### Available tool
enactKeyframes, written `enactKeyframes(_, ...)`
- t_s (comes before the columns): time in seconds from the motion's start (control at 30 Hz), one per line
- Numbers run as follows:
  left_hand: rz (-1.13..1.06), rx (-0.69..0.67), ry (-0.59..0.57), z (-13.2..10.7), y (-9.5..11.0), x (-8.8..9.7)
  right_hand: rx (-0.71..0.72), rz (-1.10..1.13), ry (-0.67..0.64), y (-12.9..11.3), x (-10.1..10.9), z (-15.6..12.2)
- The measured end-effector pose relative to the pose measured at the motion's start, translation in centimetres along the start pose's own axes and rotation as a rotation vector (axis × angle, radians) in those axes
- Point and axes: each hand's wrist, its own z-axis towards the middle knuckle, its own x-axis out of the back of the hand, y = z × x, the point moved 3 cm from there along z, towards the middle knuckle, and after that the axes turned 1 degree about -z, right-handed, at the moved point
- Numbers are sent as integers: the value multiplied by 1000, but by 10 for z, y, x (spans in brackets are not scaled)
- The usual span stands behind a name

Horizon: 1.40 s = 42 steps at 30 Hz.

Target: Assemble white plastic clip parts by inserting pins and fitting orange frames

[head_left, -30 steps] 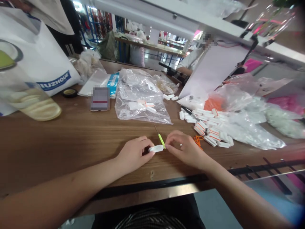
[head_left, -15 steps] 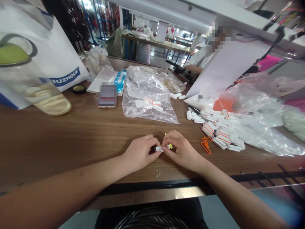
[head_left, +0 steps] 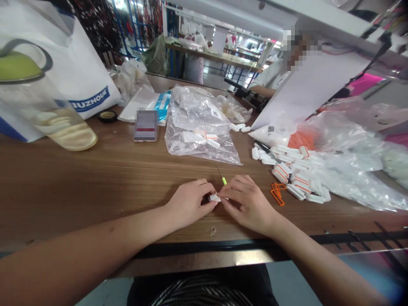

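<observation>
My left hand (head_left: 188,203) and my right hand (head_left: 247,202) meet near the front edge of a wooden table (head_left: 95,178). Both pinch one small white plastic piece (head_left: 214,198) between their fingertips. A thin tool with a yellow-green handle (head_left: 223,177) pokes out above my right hand's fingers, which also seem to grip it. To the right lies a heap of similar white pieces with orange frames (head_left: 293,172), and a few loose orange frames (head_left: 276,191) sit beside my right hand.
A clear bag of parts (head_left: 200,127) lies behind my hands, a phone (head_left: 145,126) and tape roll (head_left: 107,116) to its left. A jar (head_left: 44,106) and white shopping bag (head_left: 79,72) stand far left. Crumpled plastic bags (head_left: 347,157) fill the right. A person sits behind.
My hands have drawn closer around the white piece, which now shows less. The yellow-green tool has slid down into my right hand. The view has shifted slightly.
</observation>
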Motion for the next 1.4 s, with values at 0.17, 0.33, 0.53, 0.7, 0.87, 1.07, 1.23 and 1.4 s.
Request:
enactKeyframes(0.17,-19,-17,-4,0,0,1,25,-80,-21,-3,-6,-2)
enactKeyframes(0.33,-18,-8,-16,-1,-2,-1,16,-126,-73,-9,-8,-1)
enactKeyframes(0.53,2,5,-19,-1,-3,-1,-248,190,118,31,19,-23)
enactKeyframes(0.7,27,12,-30,-2,-4,-1,-631,134,-52,78,30,-61)
enactKeyframes(0.87,41,-5,-35,-1,-3,0,-703,106,-111,86,29,-76)
enactKeyframes(1.07,38,17,-49,-1,-2,0,-670,40,-122,84,25,-78)
enactKeyframes(1.23,29,4,-48,-1,-2,0,-626,-10,-89,85,31,-82)
enactKeyframes(1.4,30,-2,-47,-2,-3,0,-628,-42,-70,90,33,-87)
